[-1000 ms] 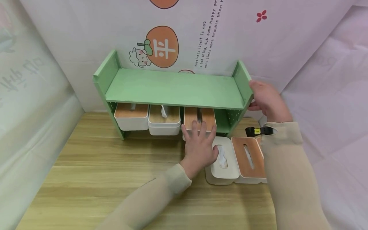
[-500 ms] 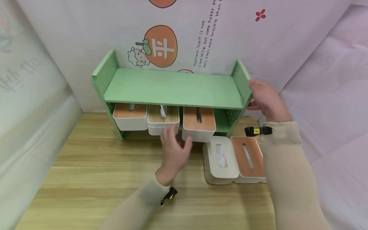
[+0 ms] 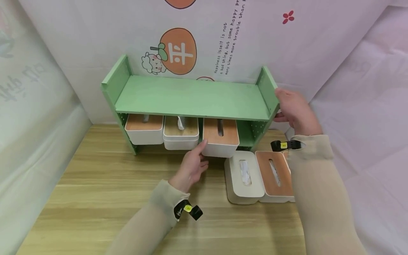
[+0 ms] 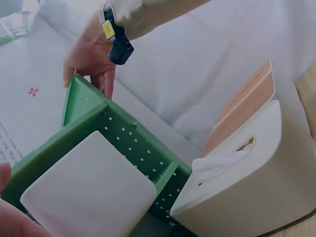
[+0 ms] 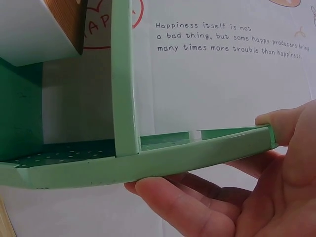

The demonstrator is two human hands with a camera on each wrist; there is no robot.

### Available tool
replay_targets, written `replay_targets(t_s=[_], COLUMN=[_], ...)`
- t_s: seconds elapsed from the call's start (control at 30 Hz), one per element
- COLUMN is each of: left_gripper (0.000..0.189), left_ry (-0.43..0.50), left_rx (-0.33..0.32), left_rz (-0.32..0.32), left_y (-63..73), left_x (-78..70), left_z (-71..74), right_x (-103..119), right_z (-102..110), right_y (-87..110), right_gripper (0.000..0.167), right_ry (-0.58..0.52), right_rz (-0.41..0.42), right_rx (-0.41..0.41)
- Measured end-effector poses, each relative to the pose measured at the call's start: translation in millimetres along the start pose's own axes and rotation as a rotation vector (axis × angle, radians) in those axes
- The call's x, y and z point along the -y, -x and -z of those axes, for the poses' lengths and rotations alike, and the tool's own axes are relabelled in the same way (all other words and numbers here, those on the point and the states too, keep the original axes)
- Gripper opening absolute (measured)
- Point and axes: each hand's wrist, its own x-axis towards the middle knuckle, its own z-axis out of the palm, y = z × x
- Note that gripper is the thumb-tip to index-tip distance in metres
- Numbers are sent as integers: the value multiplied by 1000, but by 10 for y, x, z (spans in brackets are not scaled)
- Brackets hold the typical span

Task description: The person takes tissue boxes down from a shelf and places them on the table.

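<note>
"Right now, what are your hands doing at the green shelf point(image 3: 191, 97)?"

"My right hand point(image 3: 296, 111) is gripping the right side panel near its top; the thumb is resting on the panel's upper corner and the fingers are lying bent along its outer side, so the panel is sitting firmly between them."

"And the left?"

"My left hand point(image 3: 190, 168) is hovering half open at the left front corner of the third box point(image 3: 220, 150). The thumb is pointing to the box's side, the fingers are lying lower, and a gap is showing between. It is holding nothing that I can make out; whether the thumb is touching the box, I am unable to tell."

"Where is that box sitting?"

"Under the upper board, its front is jutting out from the shelf. The middle box point(image 3: 181, 143) and the left box point(image 3: 145, 136) are standing in the same row. Before the shelf's right end, an off-white box point(image 3: 245, 189) and a brown-lidded box point(image 3: 271, 180) are standing side by side on the table point(image 3: 111, 198)."
</note>
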Motion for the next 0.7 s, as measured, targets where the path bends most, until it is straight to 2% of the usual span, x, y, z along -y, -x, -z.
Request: replay_targets(t_s=[0.17,0.4,0.53,0.7], left_gripper=[82,69,70,77], left_ry=[75,70,50,37], left_rx=[-19,-22,-10,-33], left_rz=[-5,6,29,29], left_y=[-118,-152,-137,-181], left_x=[-6,5,17,-14], left_z=[-23,-5,14,35], right_x=[7,31,29,28], right_z=[-13,-16,-14,-19], right_y=[6,14,14,17], right_gripper=[73,74,74,75], right_ry=[10,21,25,36], right_rz=[-6,-6,-6,-6], right_rx=[-4,-6,-7,-7])
